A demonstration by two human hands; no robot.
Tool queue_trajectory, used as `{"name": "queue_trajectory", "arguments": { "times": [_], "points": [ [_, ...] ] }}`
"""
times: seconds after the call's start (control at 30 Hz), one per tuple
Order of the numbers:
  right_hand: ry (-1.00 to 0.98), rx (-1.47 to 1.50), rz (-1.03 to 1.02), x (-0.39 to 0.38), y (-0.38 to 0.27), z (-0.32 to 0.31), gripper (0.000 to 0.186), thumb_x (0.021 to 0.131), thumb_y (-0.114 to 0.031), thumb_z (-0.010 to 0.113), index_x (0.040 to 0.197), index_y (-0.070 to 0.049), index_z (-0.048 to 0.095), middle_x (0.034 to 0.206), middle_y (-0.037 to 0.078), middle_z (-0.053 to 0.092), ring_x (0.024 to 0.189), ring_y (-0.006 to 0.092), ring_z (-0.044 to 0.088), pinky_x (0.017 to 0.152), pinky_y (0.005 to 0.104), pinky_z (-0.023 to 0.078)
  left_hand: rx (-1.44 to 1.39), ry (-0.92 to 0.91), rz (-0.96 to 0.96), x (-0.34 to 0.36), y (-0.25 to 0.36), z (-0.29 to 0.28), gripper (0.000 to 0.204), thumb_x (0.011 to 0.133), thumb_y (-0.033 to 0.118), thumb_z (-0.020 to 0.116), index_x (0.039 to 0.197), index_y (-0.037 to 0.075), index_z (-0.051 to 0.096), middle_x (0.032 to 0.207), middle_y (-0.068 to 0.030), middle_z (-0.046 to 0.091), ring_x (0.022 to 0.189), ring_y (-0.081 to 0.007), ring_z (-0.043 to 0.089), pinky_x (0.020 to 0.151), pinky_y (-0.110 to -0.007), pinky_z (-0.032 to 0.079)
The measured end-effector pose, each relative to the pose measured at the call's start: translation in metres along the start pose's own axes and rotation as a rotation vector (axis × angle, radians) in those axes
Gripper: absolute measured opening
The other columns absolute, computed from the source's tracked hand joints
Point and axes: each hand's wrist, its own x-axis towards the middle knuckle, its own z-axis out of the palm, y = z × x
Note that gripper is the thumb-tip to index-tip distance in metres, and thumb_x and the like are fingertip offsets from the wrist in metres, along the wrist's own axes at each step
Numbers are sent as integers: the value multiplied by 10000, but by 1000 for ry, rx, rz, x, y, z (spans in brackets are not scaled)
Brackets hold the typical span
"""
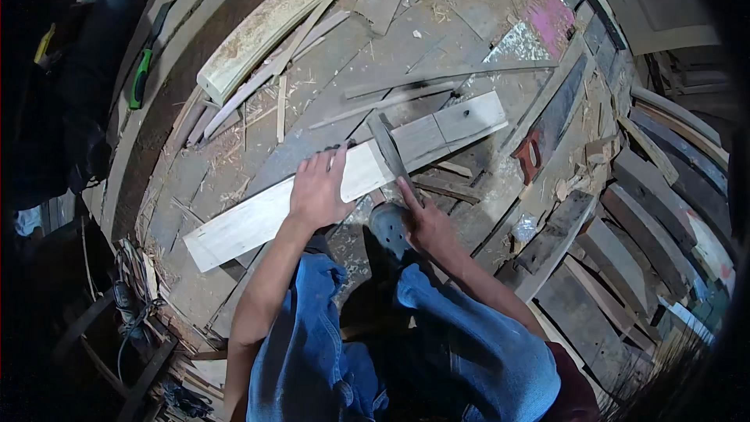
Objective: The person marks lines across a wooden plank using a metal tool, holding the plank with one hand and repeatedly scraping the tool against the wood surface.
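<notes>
A long pale wooden board (258,223) lies slanting in front of me, its far right part greyer and marked with a dark line across it. My left hand (316,187) rests flat on the board, fingers stretched toward its far edge and thumb apart. Across the middle of the board lies a long dark grey blade (388,144), saw-like in shape. Its near end is in my right hand (430,227), closed around it with the index finger pointing along it. The handle is mostly hidden by that hand. Below the board a grey clog (388,228) shows beside my right hand.
A handsaw with a red handle (529,158) lies at the right. Curved timbers (625,266) are stacked beyond it. A thick pale beam (266,27) and thin strips lie at the far left, near a green-handled tool (141,78). Shavings litter the wooden floor (328,86).
</notes>
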Motion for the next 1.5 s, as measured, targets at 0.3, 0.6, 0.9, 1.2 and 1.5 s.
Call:
{"name": "queue_trajectory", "arguments": {
  "times": [0.3, 0.6, 0.9, 1.2, 1.5],
  "points": [
    [83, 72, -3, -21, 4, 10, 673, 917, -230, 605, 1513, -266, 294, 777, 253, 571, 637, 432, 601, 565, 501, 496, -243, 125, -140, 2, -21, -14, 858, 717, 578, 733, 1275, -45, 540, 1048, -229, 664, 1001, -354, 632, 949, -474, 416],
    [65, 145, -42, -19, 10, 2, 677, 897, -197, 625, 1500, -273, 326, 838, 218, 589, 698, 391, 627, 613, 472, 518, -245, -205, -421, -2, -19, -42, 764, 563, 582, 825, 1061, 14, 712, 983, -199, 707, 908, -341, 686, 849, -420, 528],
    [259, 230, -149, -20, 10, -4, 709, 845, -148, 671, 1482, -242, 374, 857, 191, 608, 713, 362, 637, 623, 443, 522, -60, 405, -201, -24, 16, -18, 462, 502, 216, 902, 865, 62, 663, 819, -133, 645, 799, -324, 616, 722, -425, 494],
    [70, 126, -182, -27, -4, -15, 718, 862, -215, 651, 1497, -311, 329, 867, 182, 588, 658, 361, 625, 584, 449, 534, -77, 413, -205, -25, 27, -8, 391, 510, 118, 860, 809, 87, 609, 808, -80, 603, 816, -282, 589, 712, -408, 472],
    [479, 23, 1, -26, 95, -68, 614, 877, -27, 544, 1452, -210, 432, 887, 203, 641, 693, 345, 641, 631, 398, 509, -21, 212, -231, -20, 25, -26, 422, 562, 190, 860, 943, 77, 716, 889, -118, 615, 888, -296, 603, 791, -408, 506]
  ]
}}
